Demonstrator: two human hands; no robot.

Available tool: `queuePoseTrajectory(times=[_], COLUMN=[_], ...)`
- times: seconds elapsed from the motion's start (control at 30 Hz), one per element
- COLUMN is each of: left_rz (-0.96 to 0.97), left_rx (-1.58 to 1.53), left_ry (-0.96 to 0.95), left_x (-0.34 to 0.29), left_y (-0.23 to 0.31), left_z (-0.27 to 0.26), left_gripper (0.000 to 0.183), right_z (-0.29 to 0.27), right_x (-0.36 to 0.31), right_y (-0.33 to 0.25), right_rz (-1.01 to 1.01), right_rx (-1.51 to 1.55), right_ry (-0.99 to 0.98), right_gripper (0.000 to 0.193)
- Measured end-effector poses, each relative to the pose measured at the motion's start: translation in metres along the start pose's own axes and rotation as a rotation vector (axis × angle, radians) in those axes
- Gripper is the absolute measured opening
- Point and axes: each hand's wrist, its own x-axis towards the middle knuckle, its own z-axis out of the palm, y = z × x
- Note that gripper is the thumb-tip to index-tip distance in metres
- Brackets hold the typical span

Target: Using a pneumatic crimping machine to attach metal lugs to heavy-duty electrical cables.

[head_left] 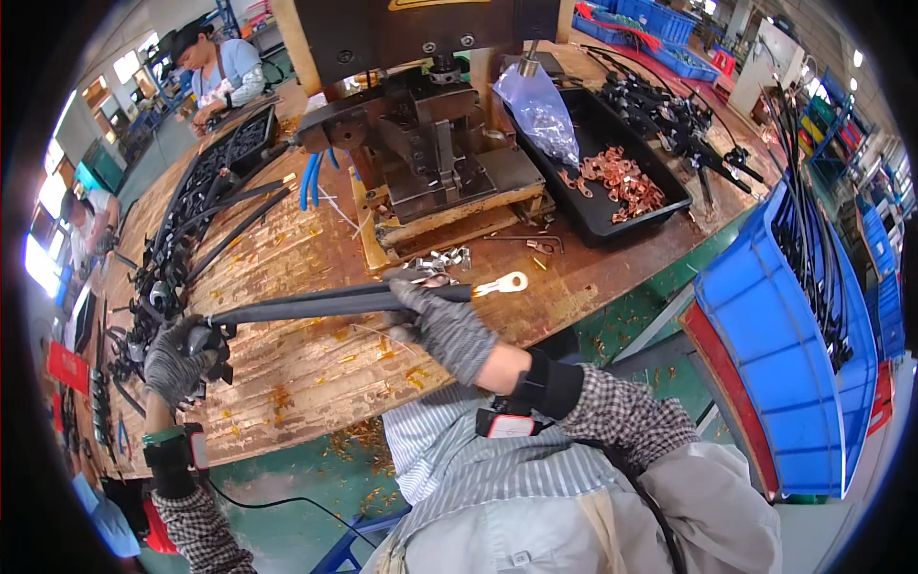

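A thick black cable (306,305) stretches across the wooden table in front of me, between my two hands. My right hand (445,323), in a grey glove, is wrapped round it near its right end. Beyond those fingers a pale metal ring terminal (503,284) sticks out to the right. My left hand (179,362), gloved too, grips the black fitting at the cable's other end, beside a heap of black cables (163,258). Small silver metal sleeves (445,260) lie just beyond my right hand.
A metal press (430,158) stands at the table's far side. Right of it, a black tray (612,232) holds copper ring terminals (626,187) and a plastic bag (543,110). A blue bin (765,354) with black cables stands at right. A co-worker (220,72) sits far left.
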Motion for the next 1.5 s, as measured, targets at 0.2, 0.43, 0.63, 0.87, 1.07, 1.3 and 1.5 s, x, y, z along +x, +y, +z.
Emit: queuePoseTrajectory(times=[0.2,0.43,0.63,0.87,1.07,1.3,1.5], left_rz=[0.016,0.001,0.08,0.116,0.429,0.27,0.217], left_rx=[0.166,-0.219,-0.02,0.704,1.115,1.174,1.099], left_ry=[-0.078,-0.137,-0.052,0.011,0.432,0.53,0.486], left_x=[0.028,0.025,0.04,0.021,0.005,-0.011,-0.016], left_y=[-0.038,-0.082,-0.094,-0.02,0.002,0.019,0.015], left_z=[0.025,0.018,0.032,0.042,0.069,0.087,0.086], left_gripper=[0.048,0.048,0.052,0.056,0.063,0.061,0.06], right_z=[-0.005,-0.013,-0.054,-0.093,-0.16,-0.23,-0.262], right_x=[0.032,0.009,-0.06,-0.039,0.05,0.109,0.135], right_y=[0.031,0.038,-0.044,-0.329,-0.419,-0.414,-0.457], right_rz=[0.085,0.193,0.073,-0.855,-0.634,-0.139,0.147], right_rx=[0.153,0.271,-0.638,-0.869,-2.201,-2.372,-2.202], right_ry=[0.043,-0.122,-0.735,0.337,0.999,1.052,1.009], right_gripper=[0.012,0.02,0.031,0.016,0.043,0.034,0.035])
